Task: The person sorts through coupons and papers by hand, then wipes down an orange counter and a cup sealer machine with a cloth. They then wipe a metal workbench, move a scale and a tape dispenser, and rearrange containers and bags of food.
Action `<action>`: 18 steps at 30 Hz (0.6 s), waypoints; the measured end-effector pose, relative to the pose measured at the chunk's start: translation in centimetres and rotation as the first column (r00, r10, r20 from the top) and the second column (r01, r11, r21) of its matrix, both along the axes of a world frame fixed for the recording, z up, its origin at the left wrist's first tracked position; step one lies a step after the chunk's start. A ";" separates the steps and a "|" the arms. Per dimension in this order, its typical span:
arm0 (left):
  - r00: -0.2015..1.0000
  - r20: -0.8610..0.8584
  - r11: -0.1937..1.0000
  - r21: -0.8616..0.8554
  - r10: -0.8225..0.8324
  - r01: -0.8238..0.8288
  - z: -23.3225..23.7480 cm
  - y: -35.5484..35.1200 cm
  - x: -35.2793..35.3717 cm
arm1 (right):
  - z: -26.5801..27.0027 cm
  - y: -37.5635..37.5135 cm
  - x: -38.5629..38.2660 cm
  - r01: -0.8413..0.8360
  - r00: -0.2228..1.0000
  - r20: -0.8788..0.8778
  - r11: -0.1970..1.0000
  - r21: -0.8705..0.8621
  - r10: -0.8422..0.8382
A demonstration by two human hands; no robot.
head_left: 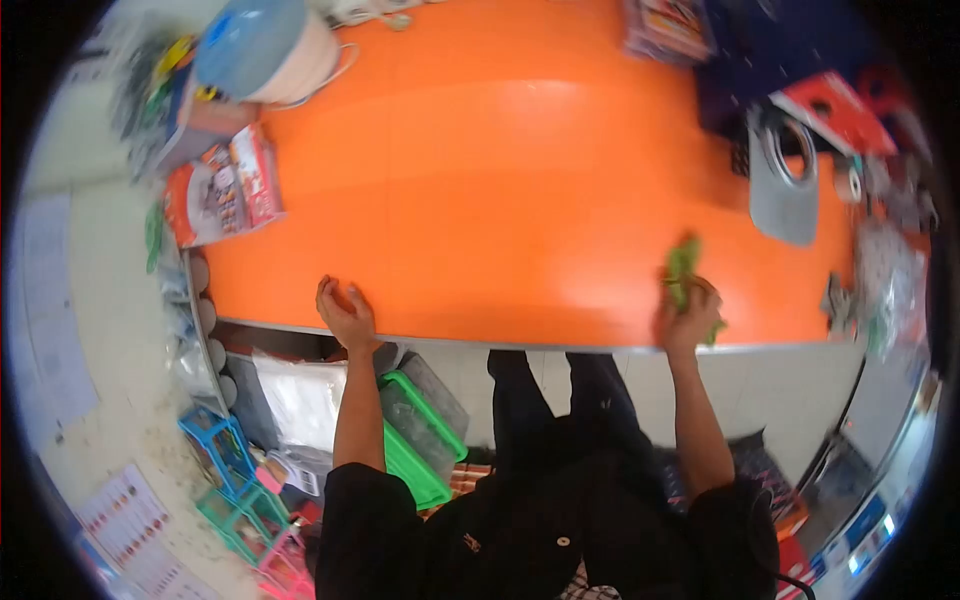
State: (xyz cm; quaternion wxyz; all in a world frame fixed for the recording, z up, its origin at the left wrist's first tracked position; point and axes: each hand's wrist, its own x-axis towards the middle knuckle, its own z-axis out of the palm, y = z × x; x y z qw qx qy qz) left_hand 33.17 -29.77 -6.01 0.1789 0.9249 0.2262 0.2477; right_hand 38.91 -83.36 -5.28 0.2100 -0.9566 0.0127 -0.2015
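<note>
My right hand (690, 318) is closed round a crumpled green cloth (682, 268) near the front edge of the orange table (480, 200), toward its right side. Part of the cloth sticks out beyond my fingers, and the hand is slightly blurred. Over at the left, my left hand (346, 314) rests at the table's front edge, its fingers apart and curled a little, holding nothing.
A white bucket with a blue top (270, 50) and a red-and-white box (222, 190) stand at the left. A grey cap (785, 200) lies at the right. Below the table's left side are green-rimmed trays (420, 430) and coloured baskets (225, 455).
</note>
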 end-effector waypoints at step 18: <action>0.985 0.080 0.987 -0.068 0.150 -0.144 0.1 1.9 -0.3 | -0.9 31.0 14.2 -0.622 0.735 0.134 0.740 -0.254 0.664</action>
